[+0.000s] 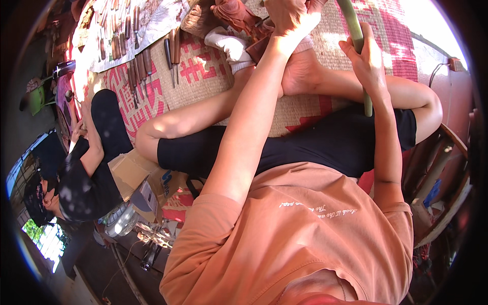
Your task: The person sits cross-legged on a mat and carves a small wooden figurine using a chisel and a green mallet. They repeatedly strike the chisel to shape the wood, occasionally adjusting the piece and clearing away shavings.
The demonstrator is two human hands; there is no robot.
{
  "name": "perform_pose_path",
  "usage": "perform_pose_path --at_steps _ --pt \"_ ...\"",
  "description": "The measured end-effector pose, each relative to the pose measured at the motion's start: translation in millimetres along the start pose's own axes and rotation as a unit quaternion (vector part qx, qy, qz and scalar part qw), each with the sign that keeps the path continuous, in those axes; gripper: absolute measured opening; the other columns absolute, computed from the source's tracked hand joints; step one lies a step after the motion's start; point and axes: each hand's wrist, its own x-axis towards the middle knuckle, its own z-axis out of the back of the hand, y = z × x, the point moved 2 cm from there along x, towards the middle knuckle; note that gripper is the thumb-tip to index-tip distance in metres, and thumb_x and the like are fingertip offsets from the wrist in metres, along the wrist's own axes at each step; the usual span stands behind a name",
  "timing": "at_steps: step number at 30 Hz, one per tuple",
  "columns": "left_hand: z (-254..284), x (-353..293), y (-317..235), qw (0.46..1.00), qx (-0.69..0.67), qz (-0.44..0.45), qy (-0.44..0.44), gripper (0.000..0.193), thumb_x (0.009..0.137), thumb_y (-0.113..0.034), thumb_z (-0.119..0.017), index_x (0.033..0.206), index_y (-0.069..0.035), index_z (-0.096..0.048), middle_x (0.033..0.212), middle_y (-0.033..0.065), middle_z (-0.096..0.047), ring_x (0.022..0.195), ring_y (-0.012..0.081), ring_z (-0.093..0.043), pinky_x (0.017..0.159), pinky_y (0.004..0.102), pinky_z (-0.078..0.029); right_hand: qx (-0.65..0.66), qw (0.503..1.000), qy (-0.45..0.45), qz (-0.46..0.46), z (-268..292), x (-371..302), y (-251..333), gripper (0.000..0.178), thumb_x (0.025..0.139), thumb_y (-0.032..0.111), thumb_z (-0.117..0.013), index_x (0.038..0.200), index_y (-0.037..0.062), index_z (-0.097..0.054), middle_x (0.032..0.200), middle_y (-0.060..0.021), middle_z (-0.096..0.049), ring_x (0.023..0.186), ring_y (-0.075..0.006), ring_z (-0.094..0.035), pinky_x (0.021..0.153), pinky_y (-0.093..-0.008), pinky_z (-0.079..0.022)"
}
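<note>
At the top edge, my left hand is closed, its fingers curled and partly cut off by the frame. What it grips cannot be made out. Beside it, to the left, is a reddish-brown wood carving near my bare feet. A white cloth lies against the foot next to it. My right hand is wrapped round a long, slightly curved green stick. The stick's lower end hangs past the wrist over my right thigh, while its upper end runs out of view.
Several wood-handled carving chisels lie on the red-patterned woven mat, others on a white sheet. A person in black sits at the left. Behind my left knee stands a cardboard box. Curved wooden furniture stands at the right.
</note>
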Motion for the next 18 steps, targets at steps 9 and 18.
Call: perform_pose_path --at_steps 9,18 --pt "1 -5 3 0.999 -0.009 -0.038 -0.026 0.025 0.086 -0.030 -0.066 0.089 -0.005 -0.066 0.076 0.0121 -0.066 0.069 0.0316 -0.065 0.059 0.0387 -0.050 0.063 0.998 0.027 -0.012 -1 0 -8 0.032 0.083 0.011 -0.069 0.104 0.0033 -0.047 0.072 -0.0084 -0.058 0.064 -0.0199 -0.058 0.061 -0.0354 -0.047" --pt "-3 -7 4 0.999 0.017 -0.033 0.010 0.020 0.084 -0.026 -0.067 0.090 -0.007 -0.068 0.079 0.0125 -0.067 0.071 0.0327 -0.066 0.061 0.0396 -0.051 0.093 0.992 0.078 -0.044 -1 6 -17 0.028 0.082 0.011 -0.069 0.096 0.0028 -0.047 0.072 -0.0082 -0.057 0.064 -0.0187 -0.055 0.061 -0.0341 -0.045"
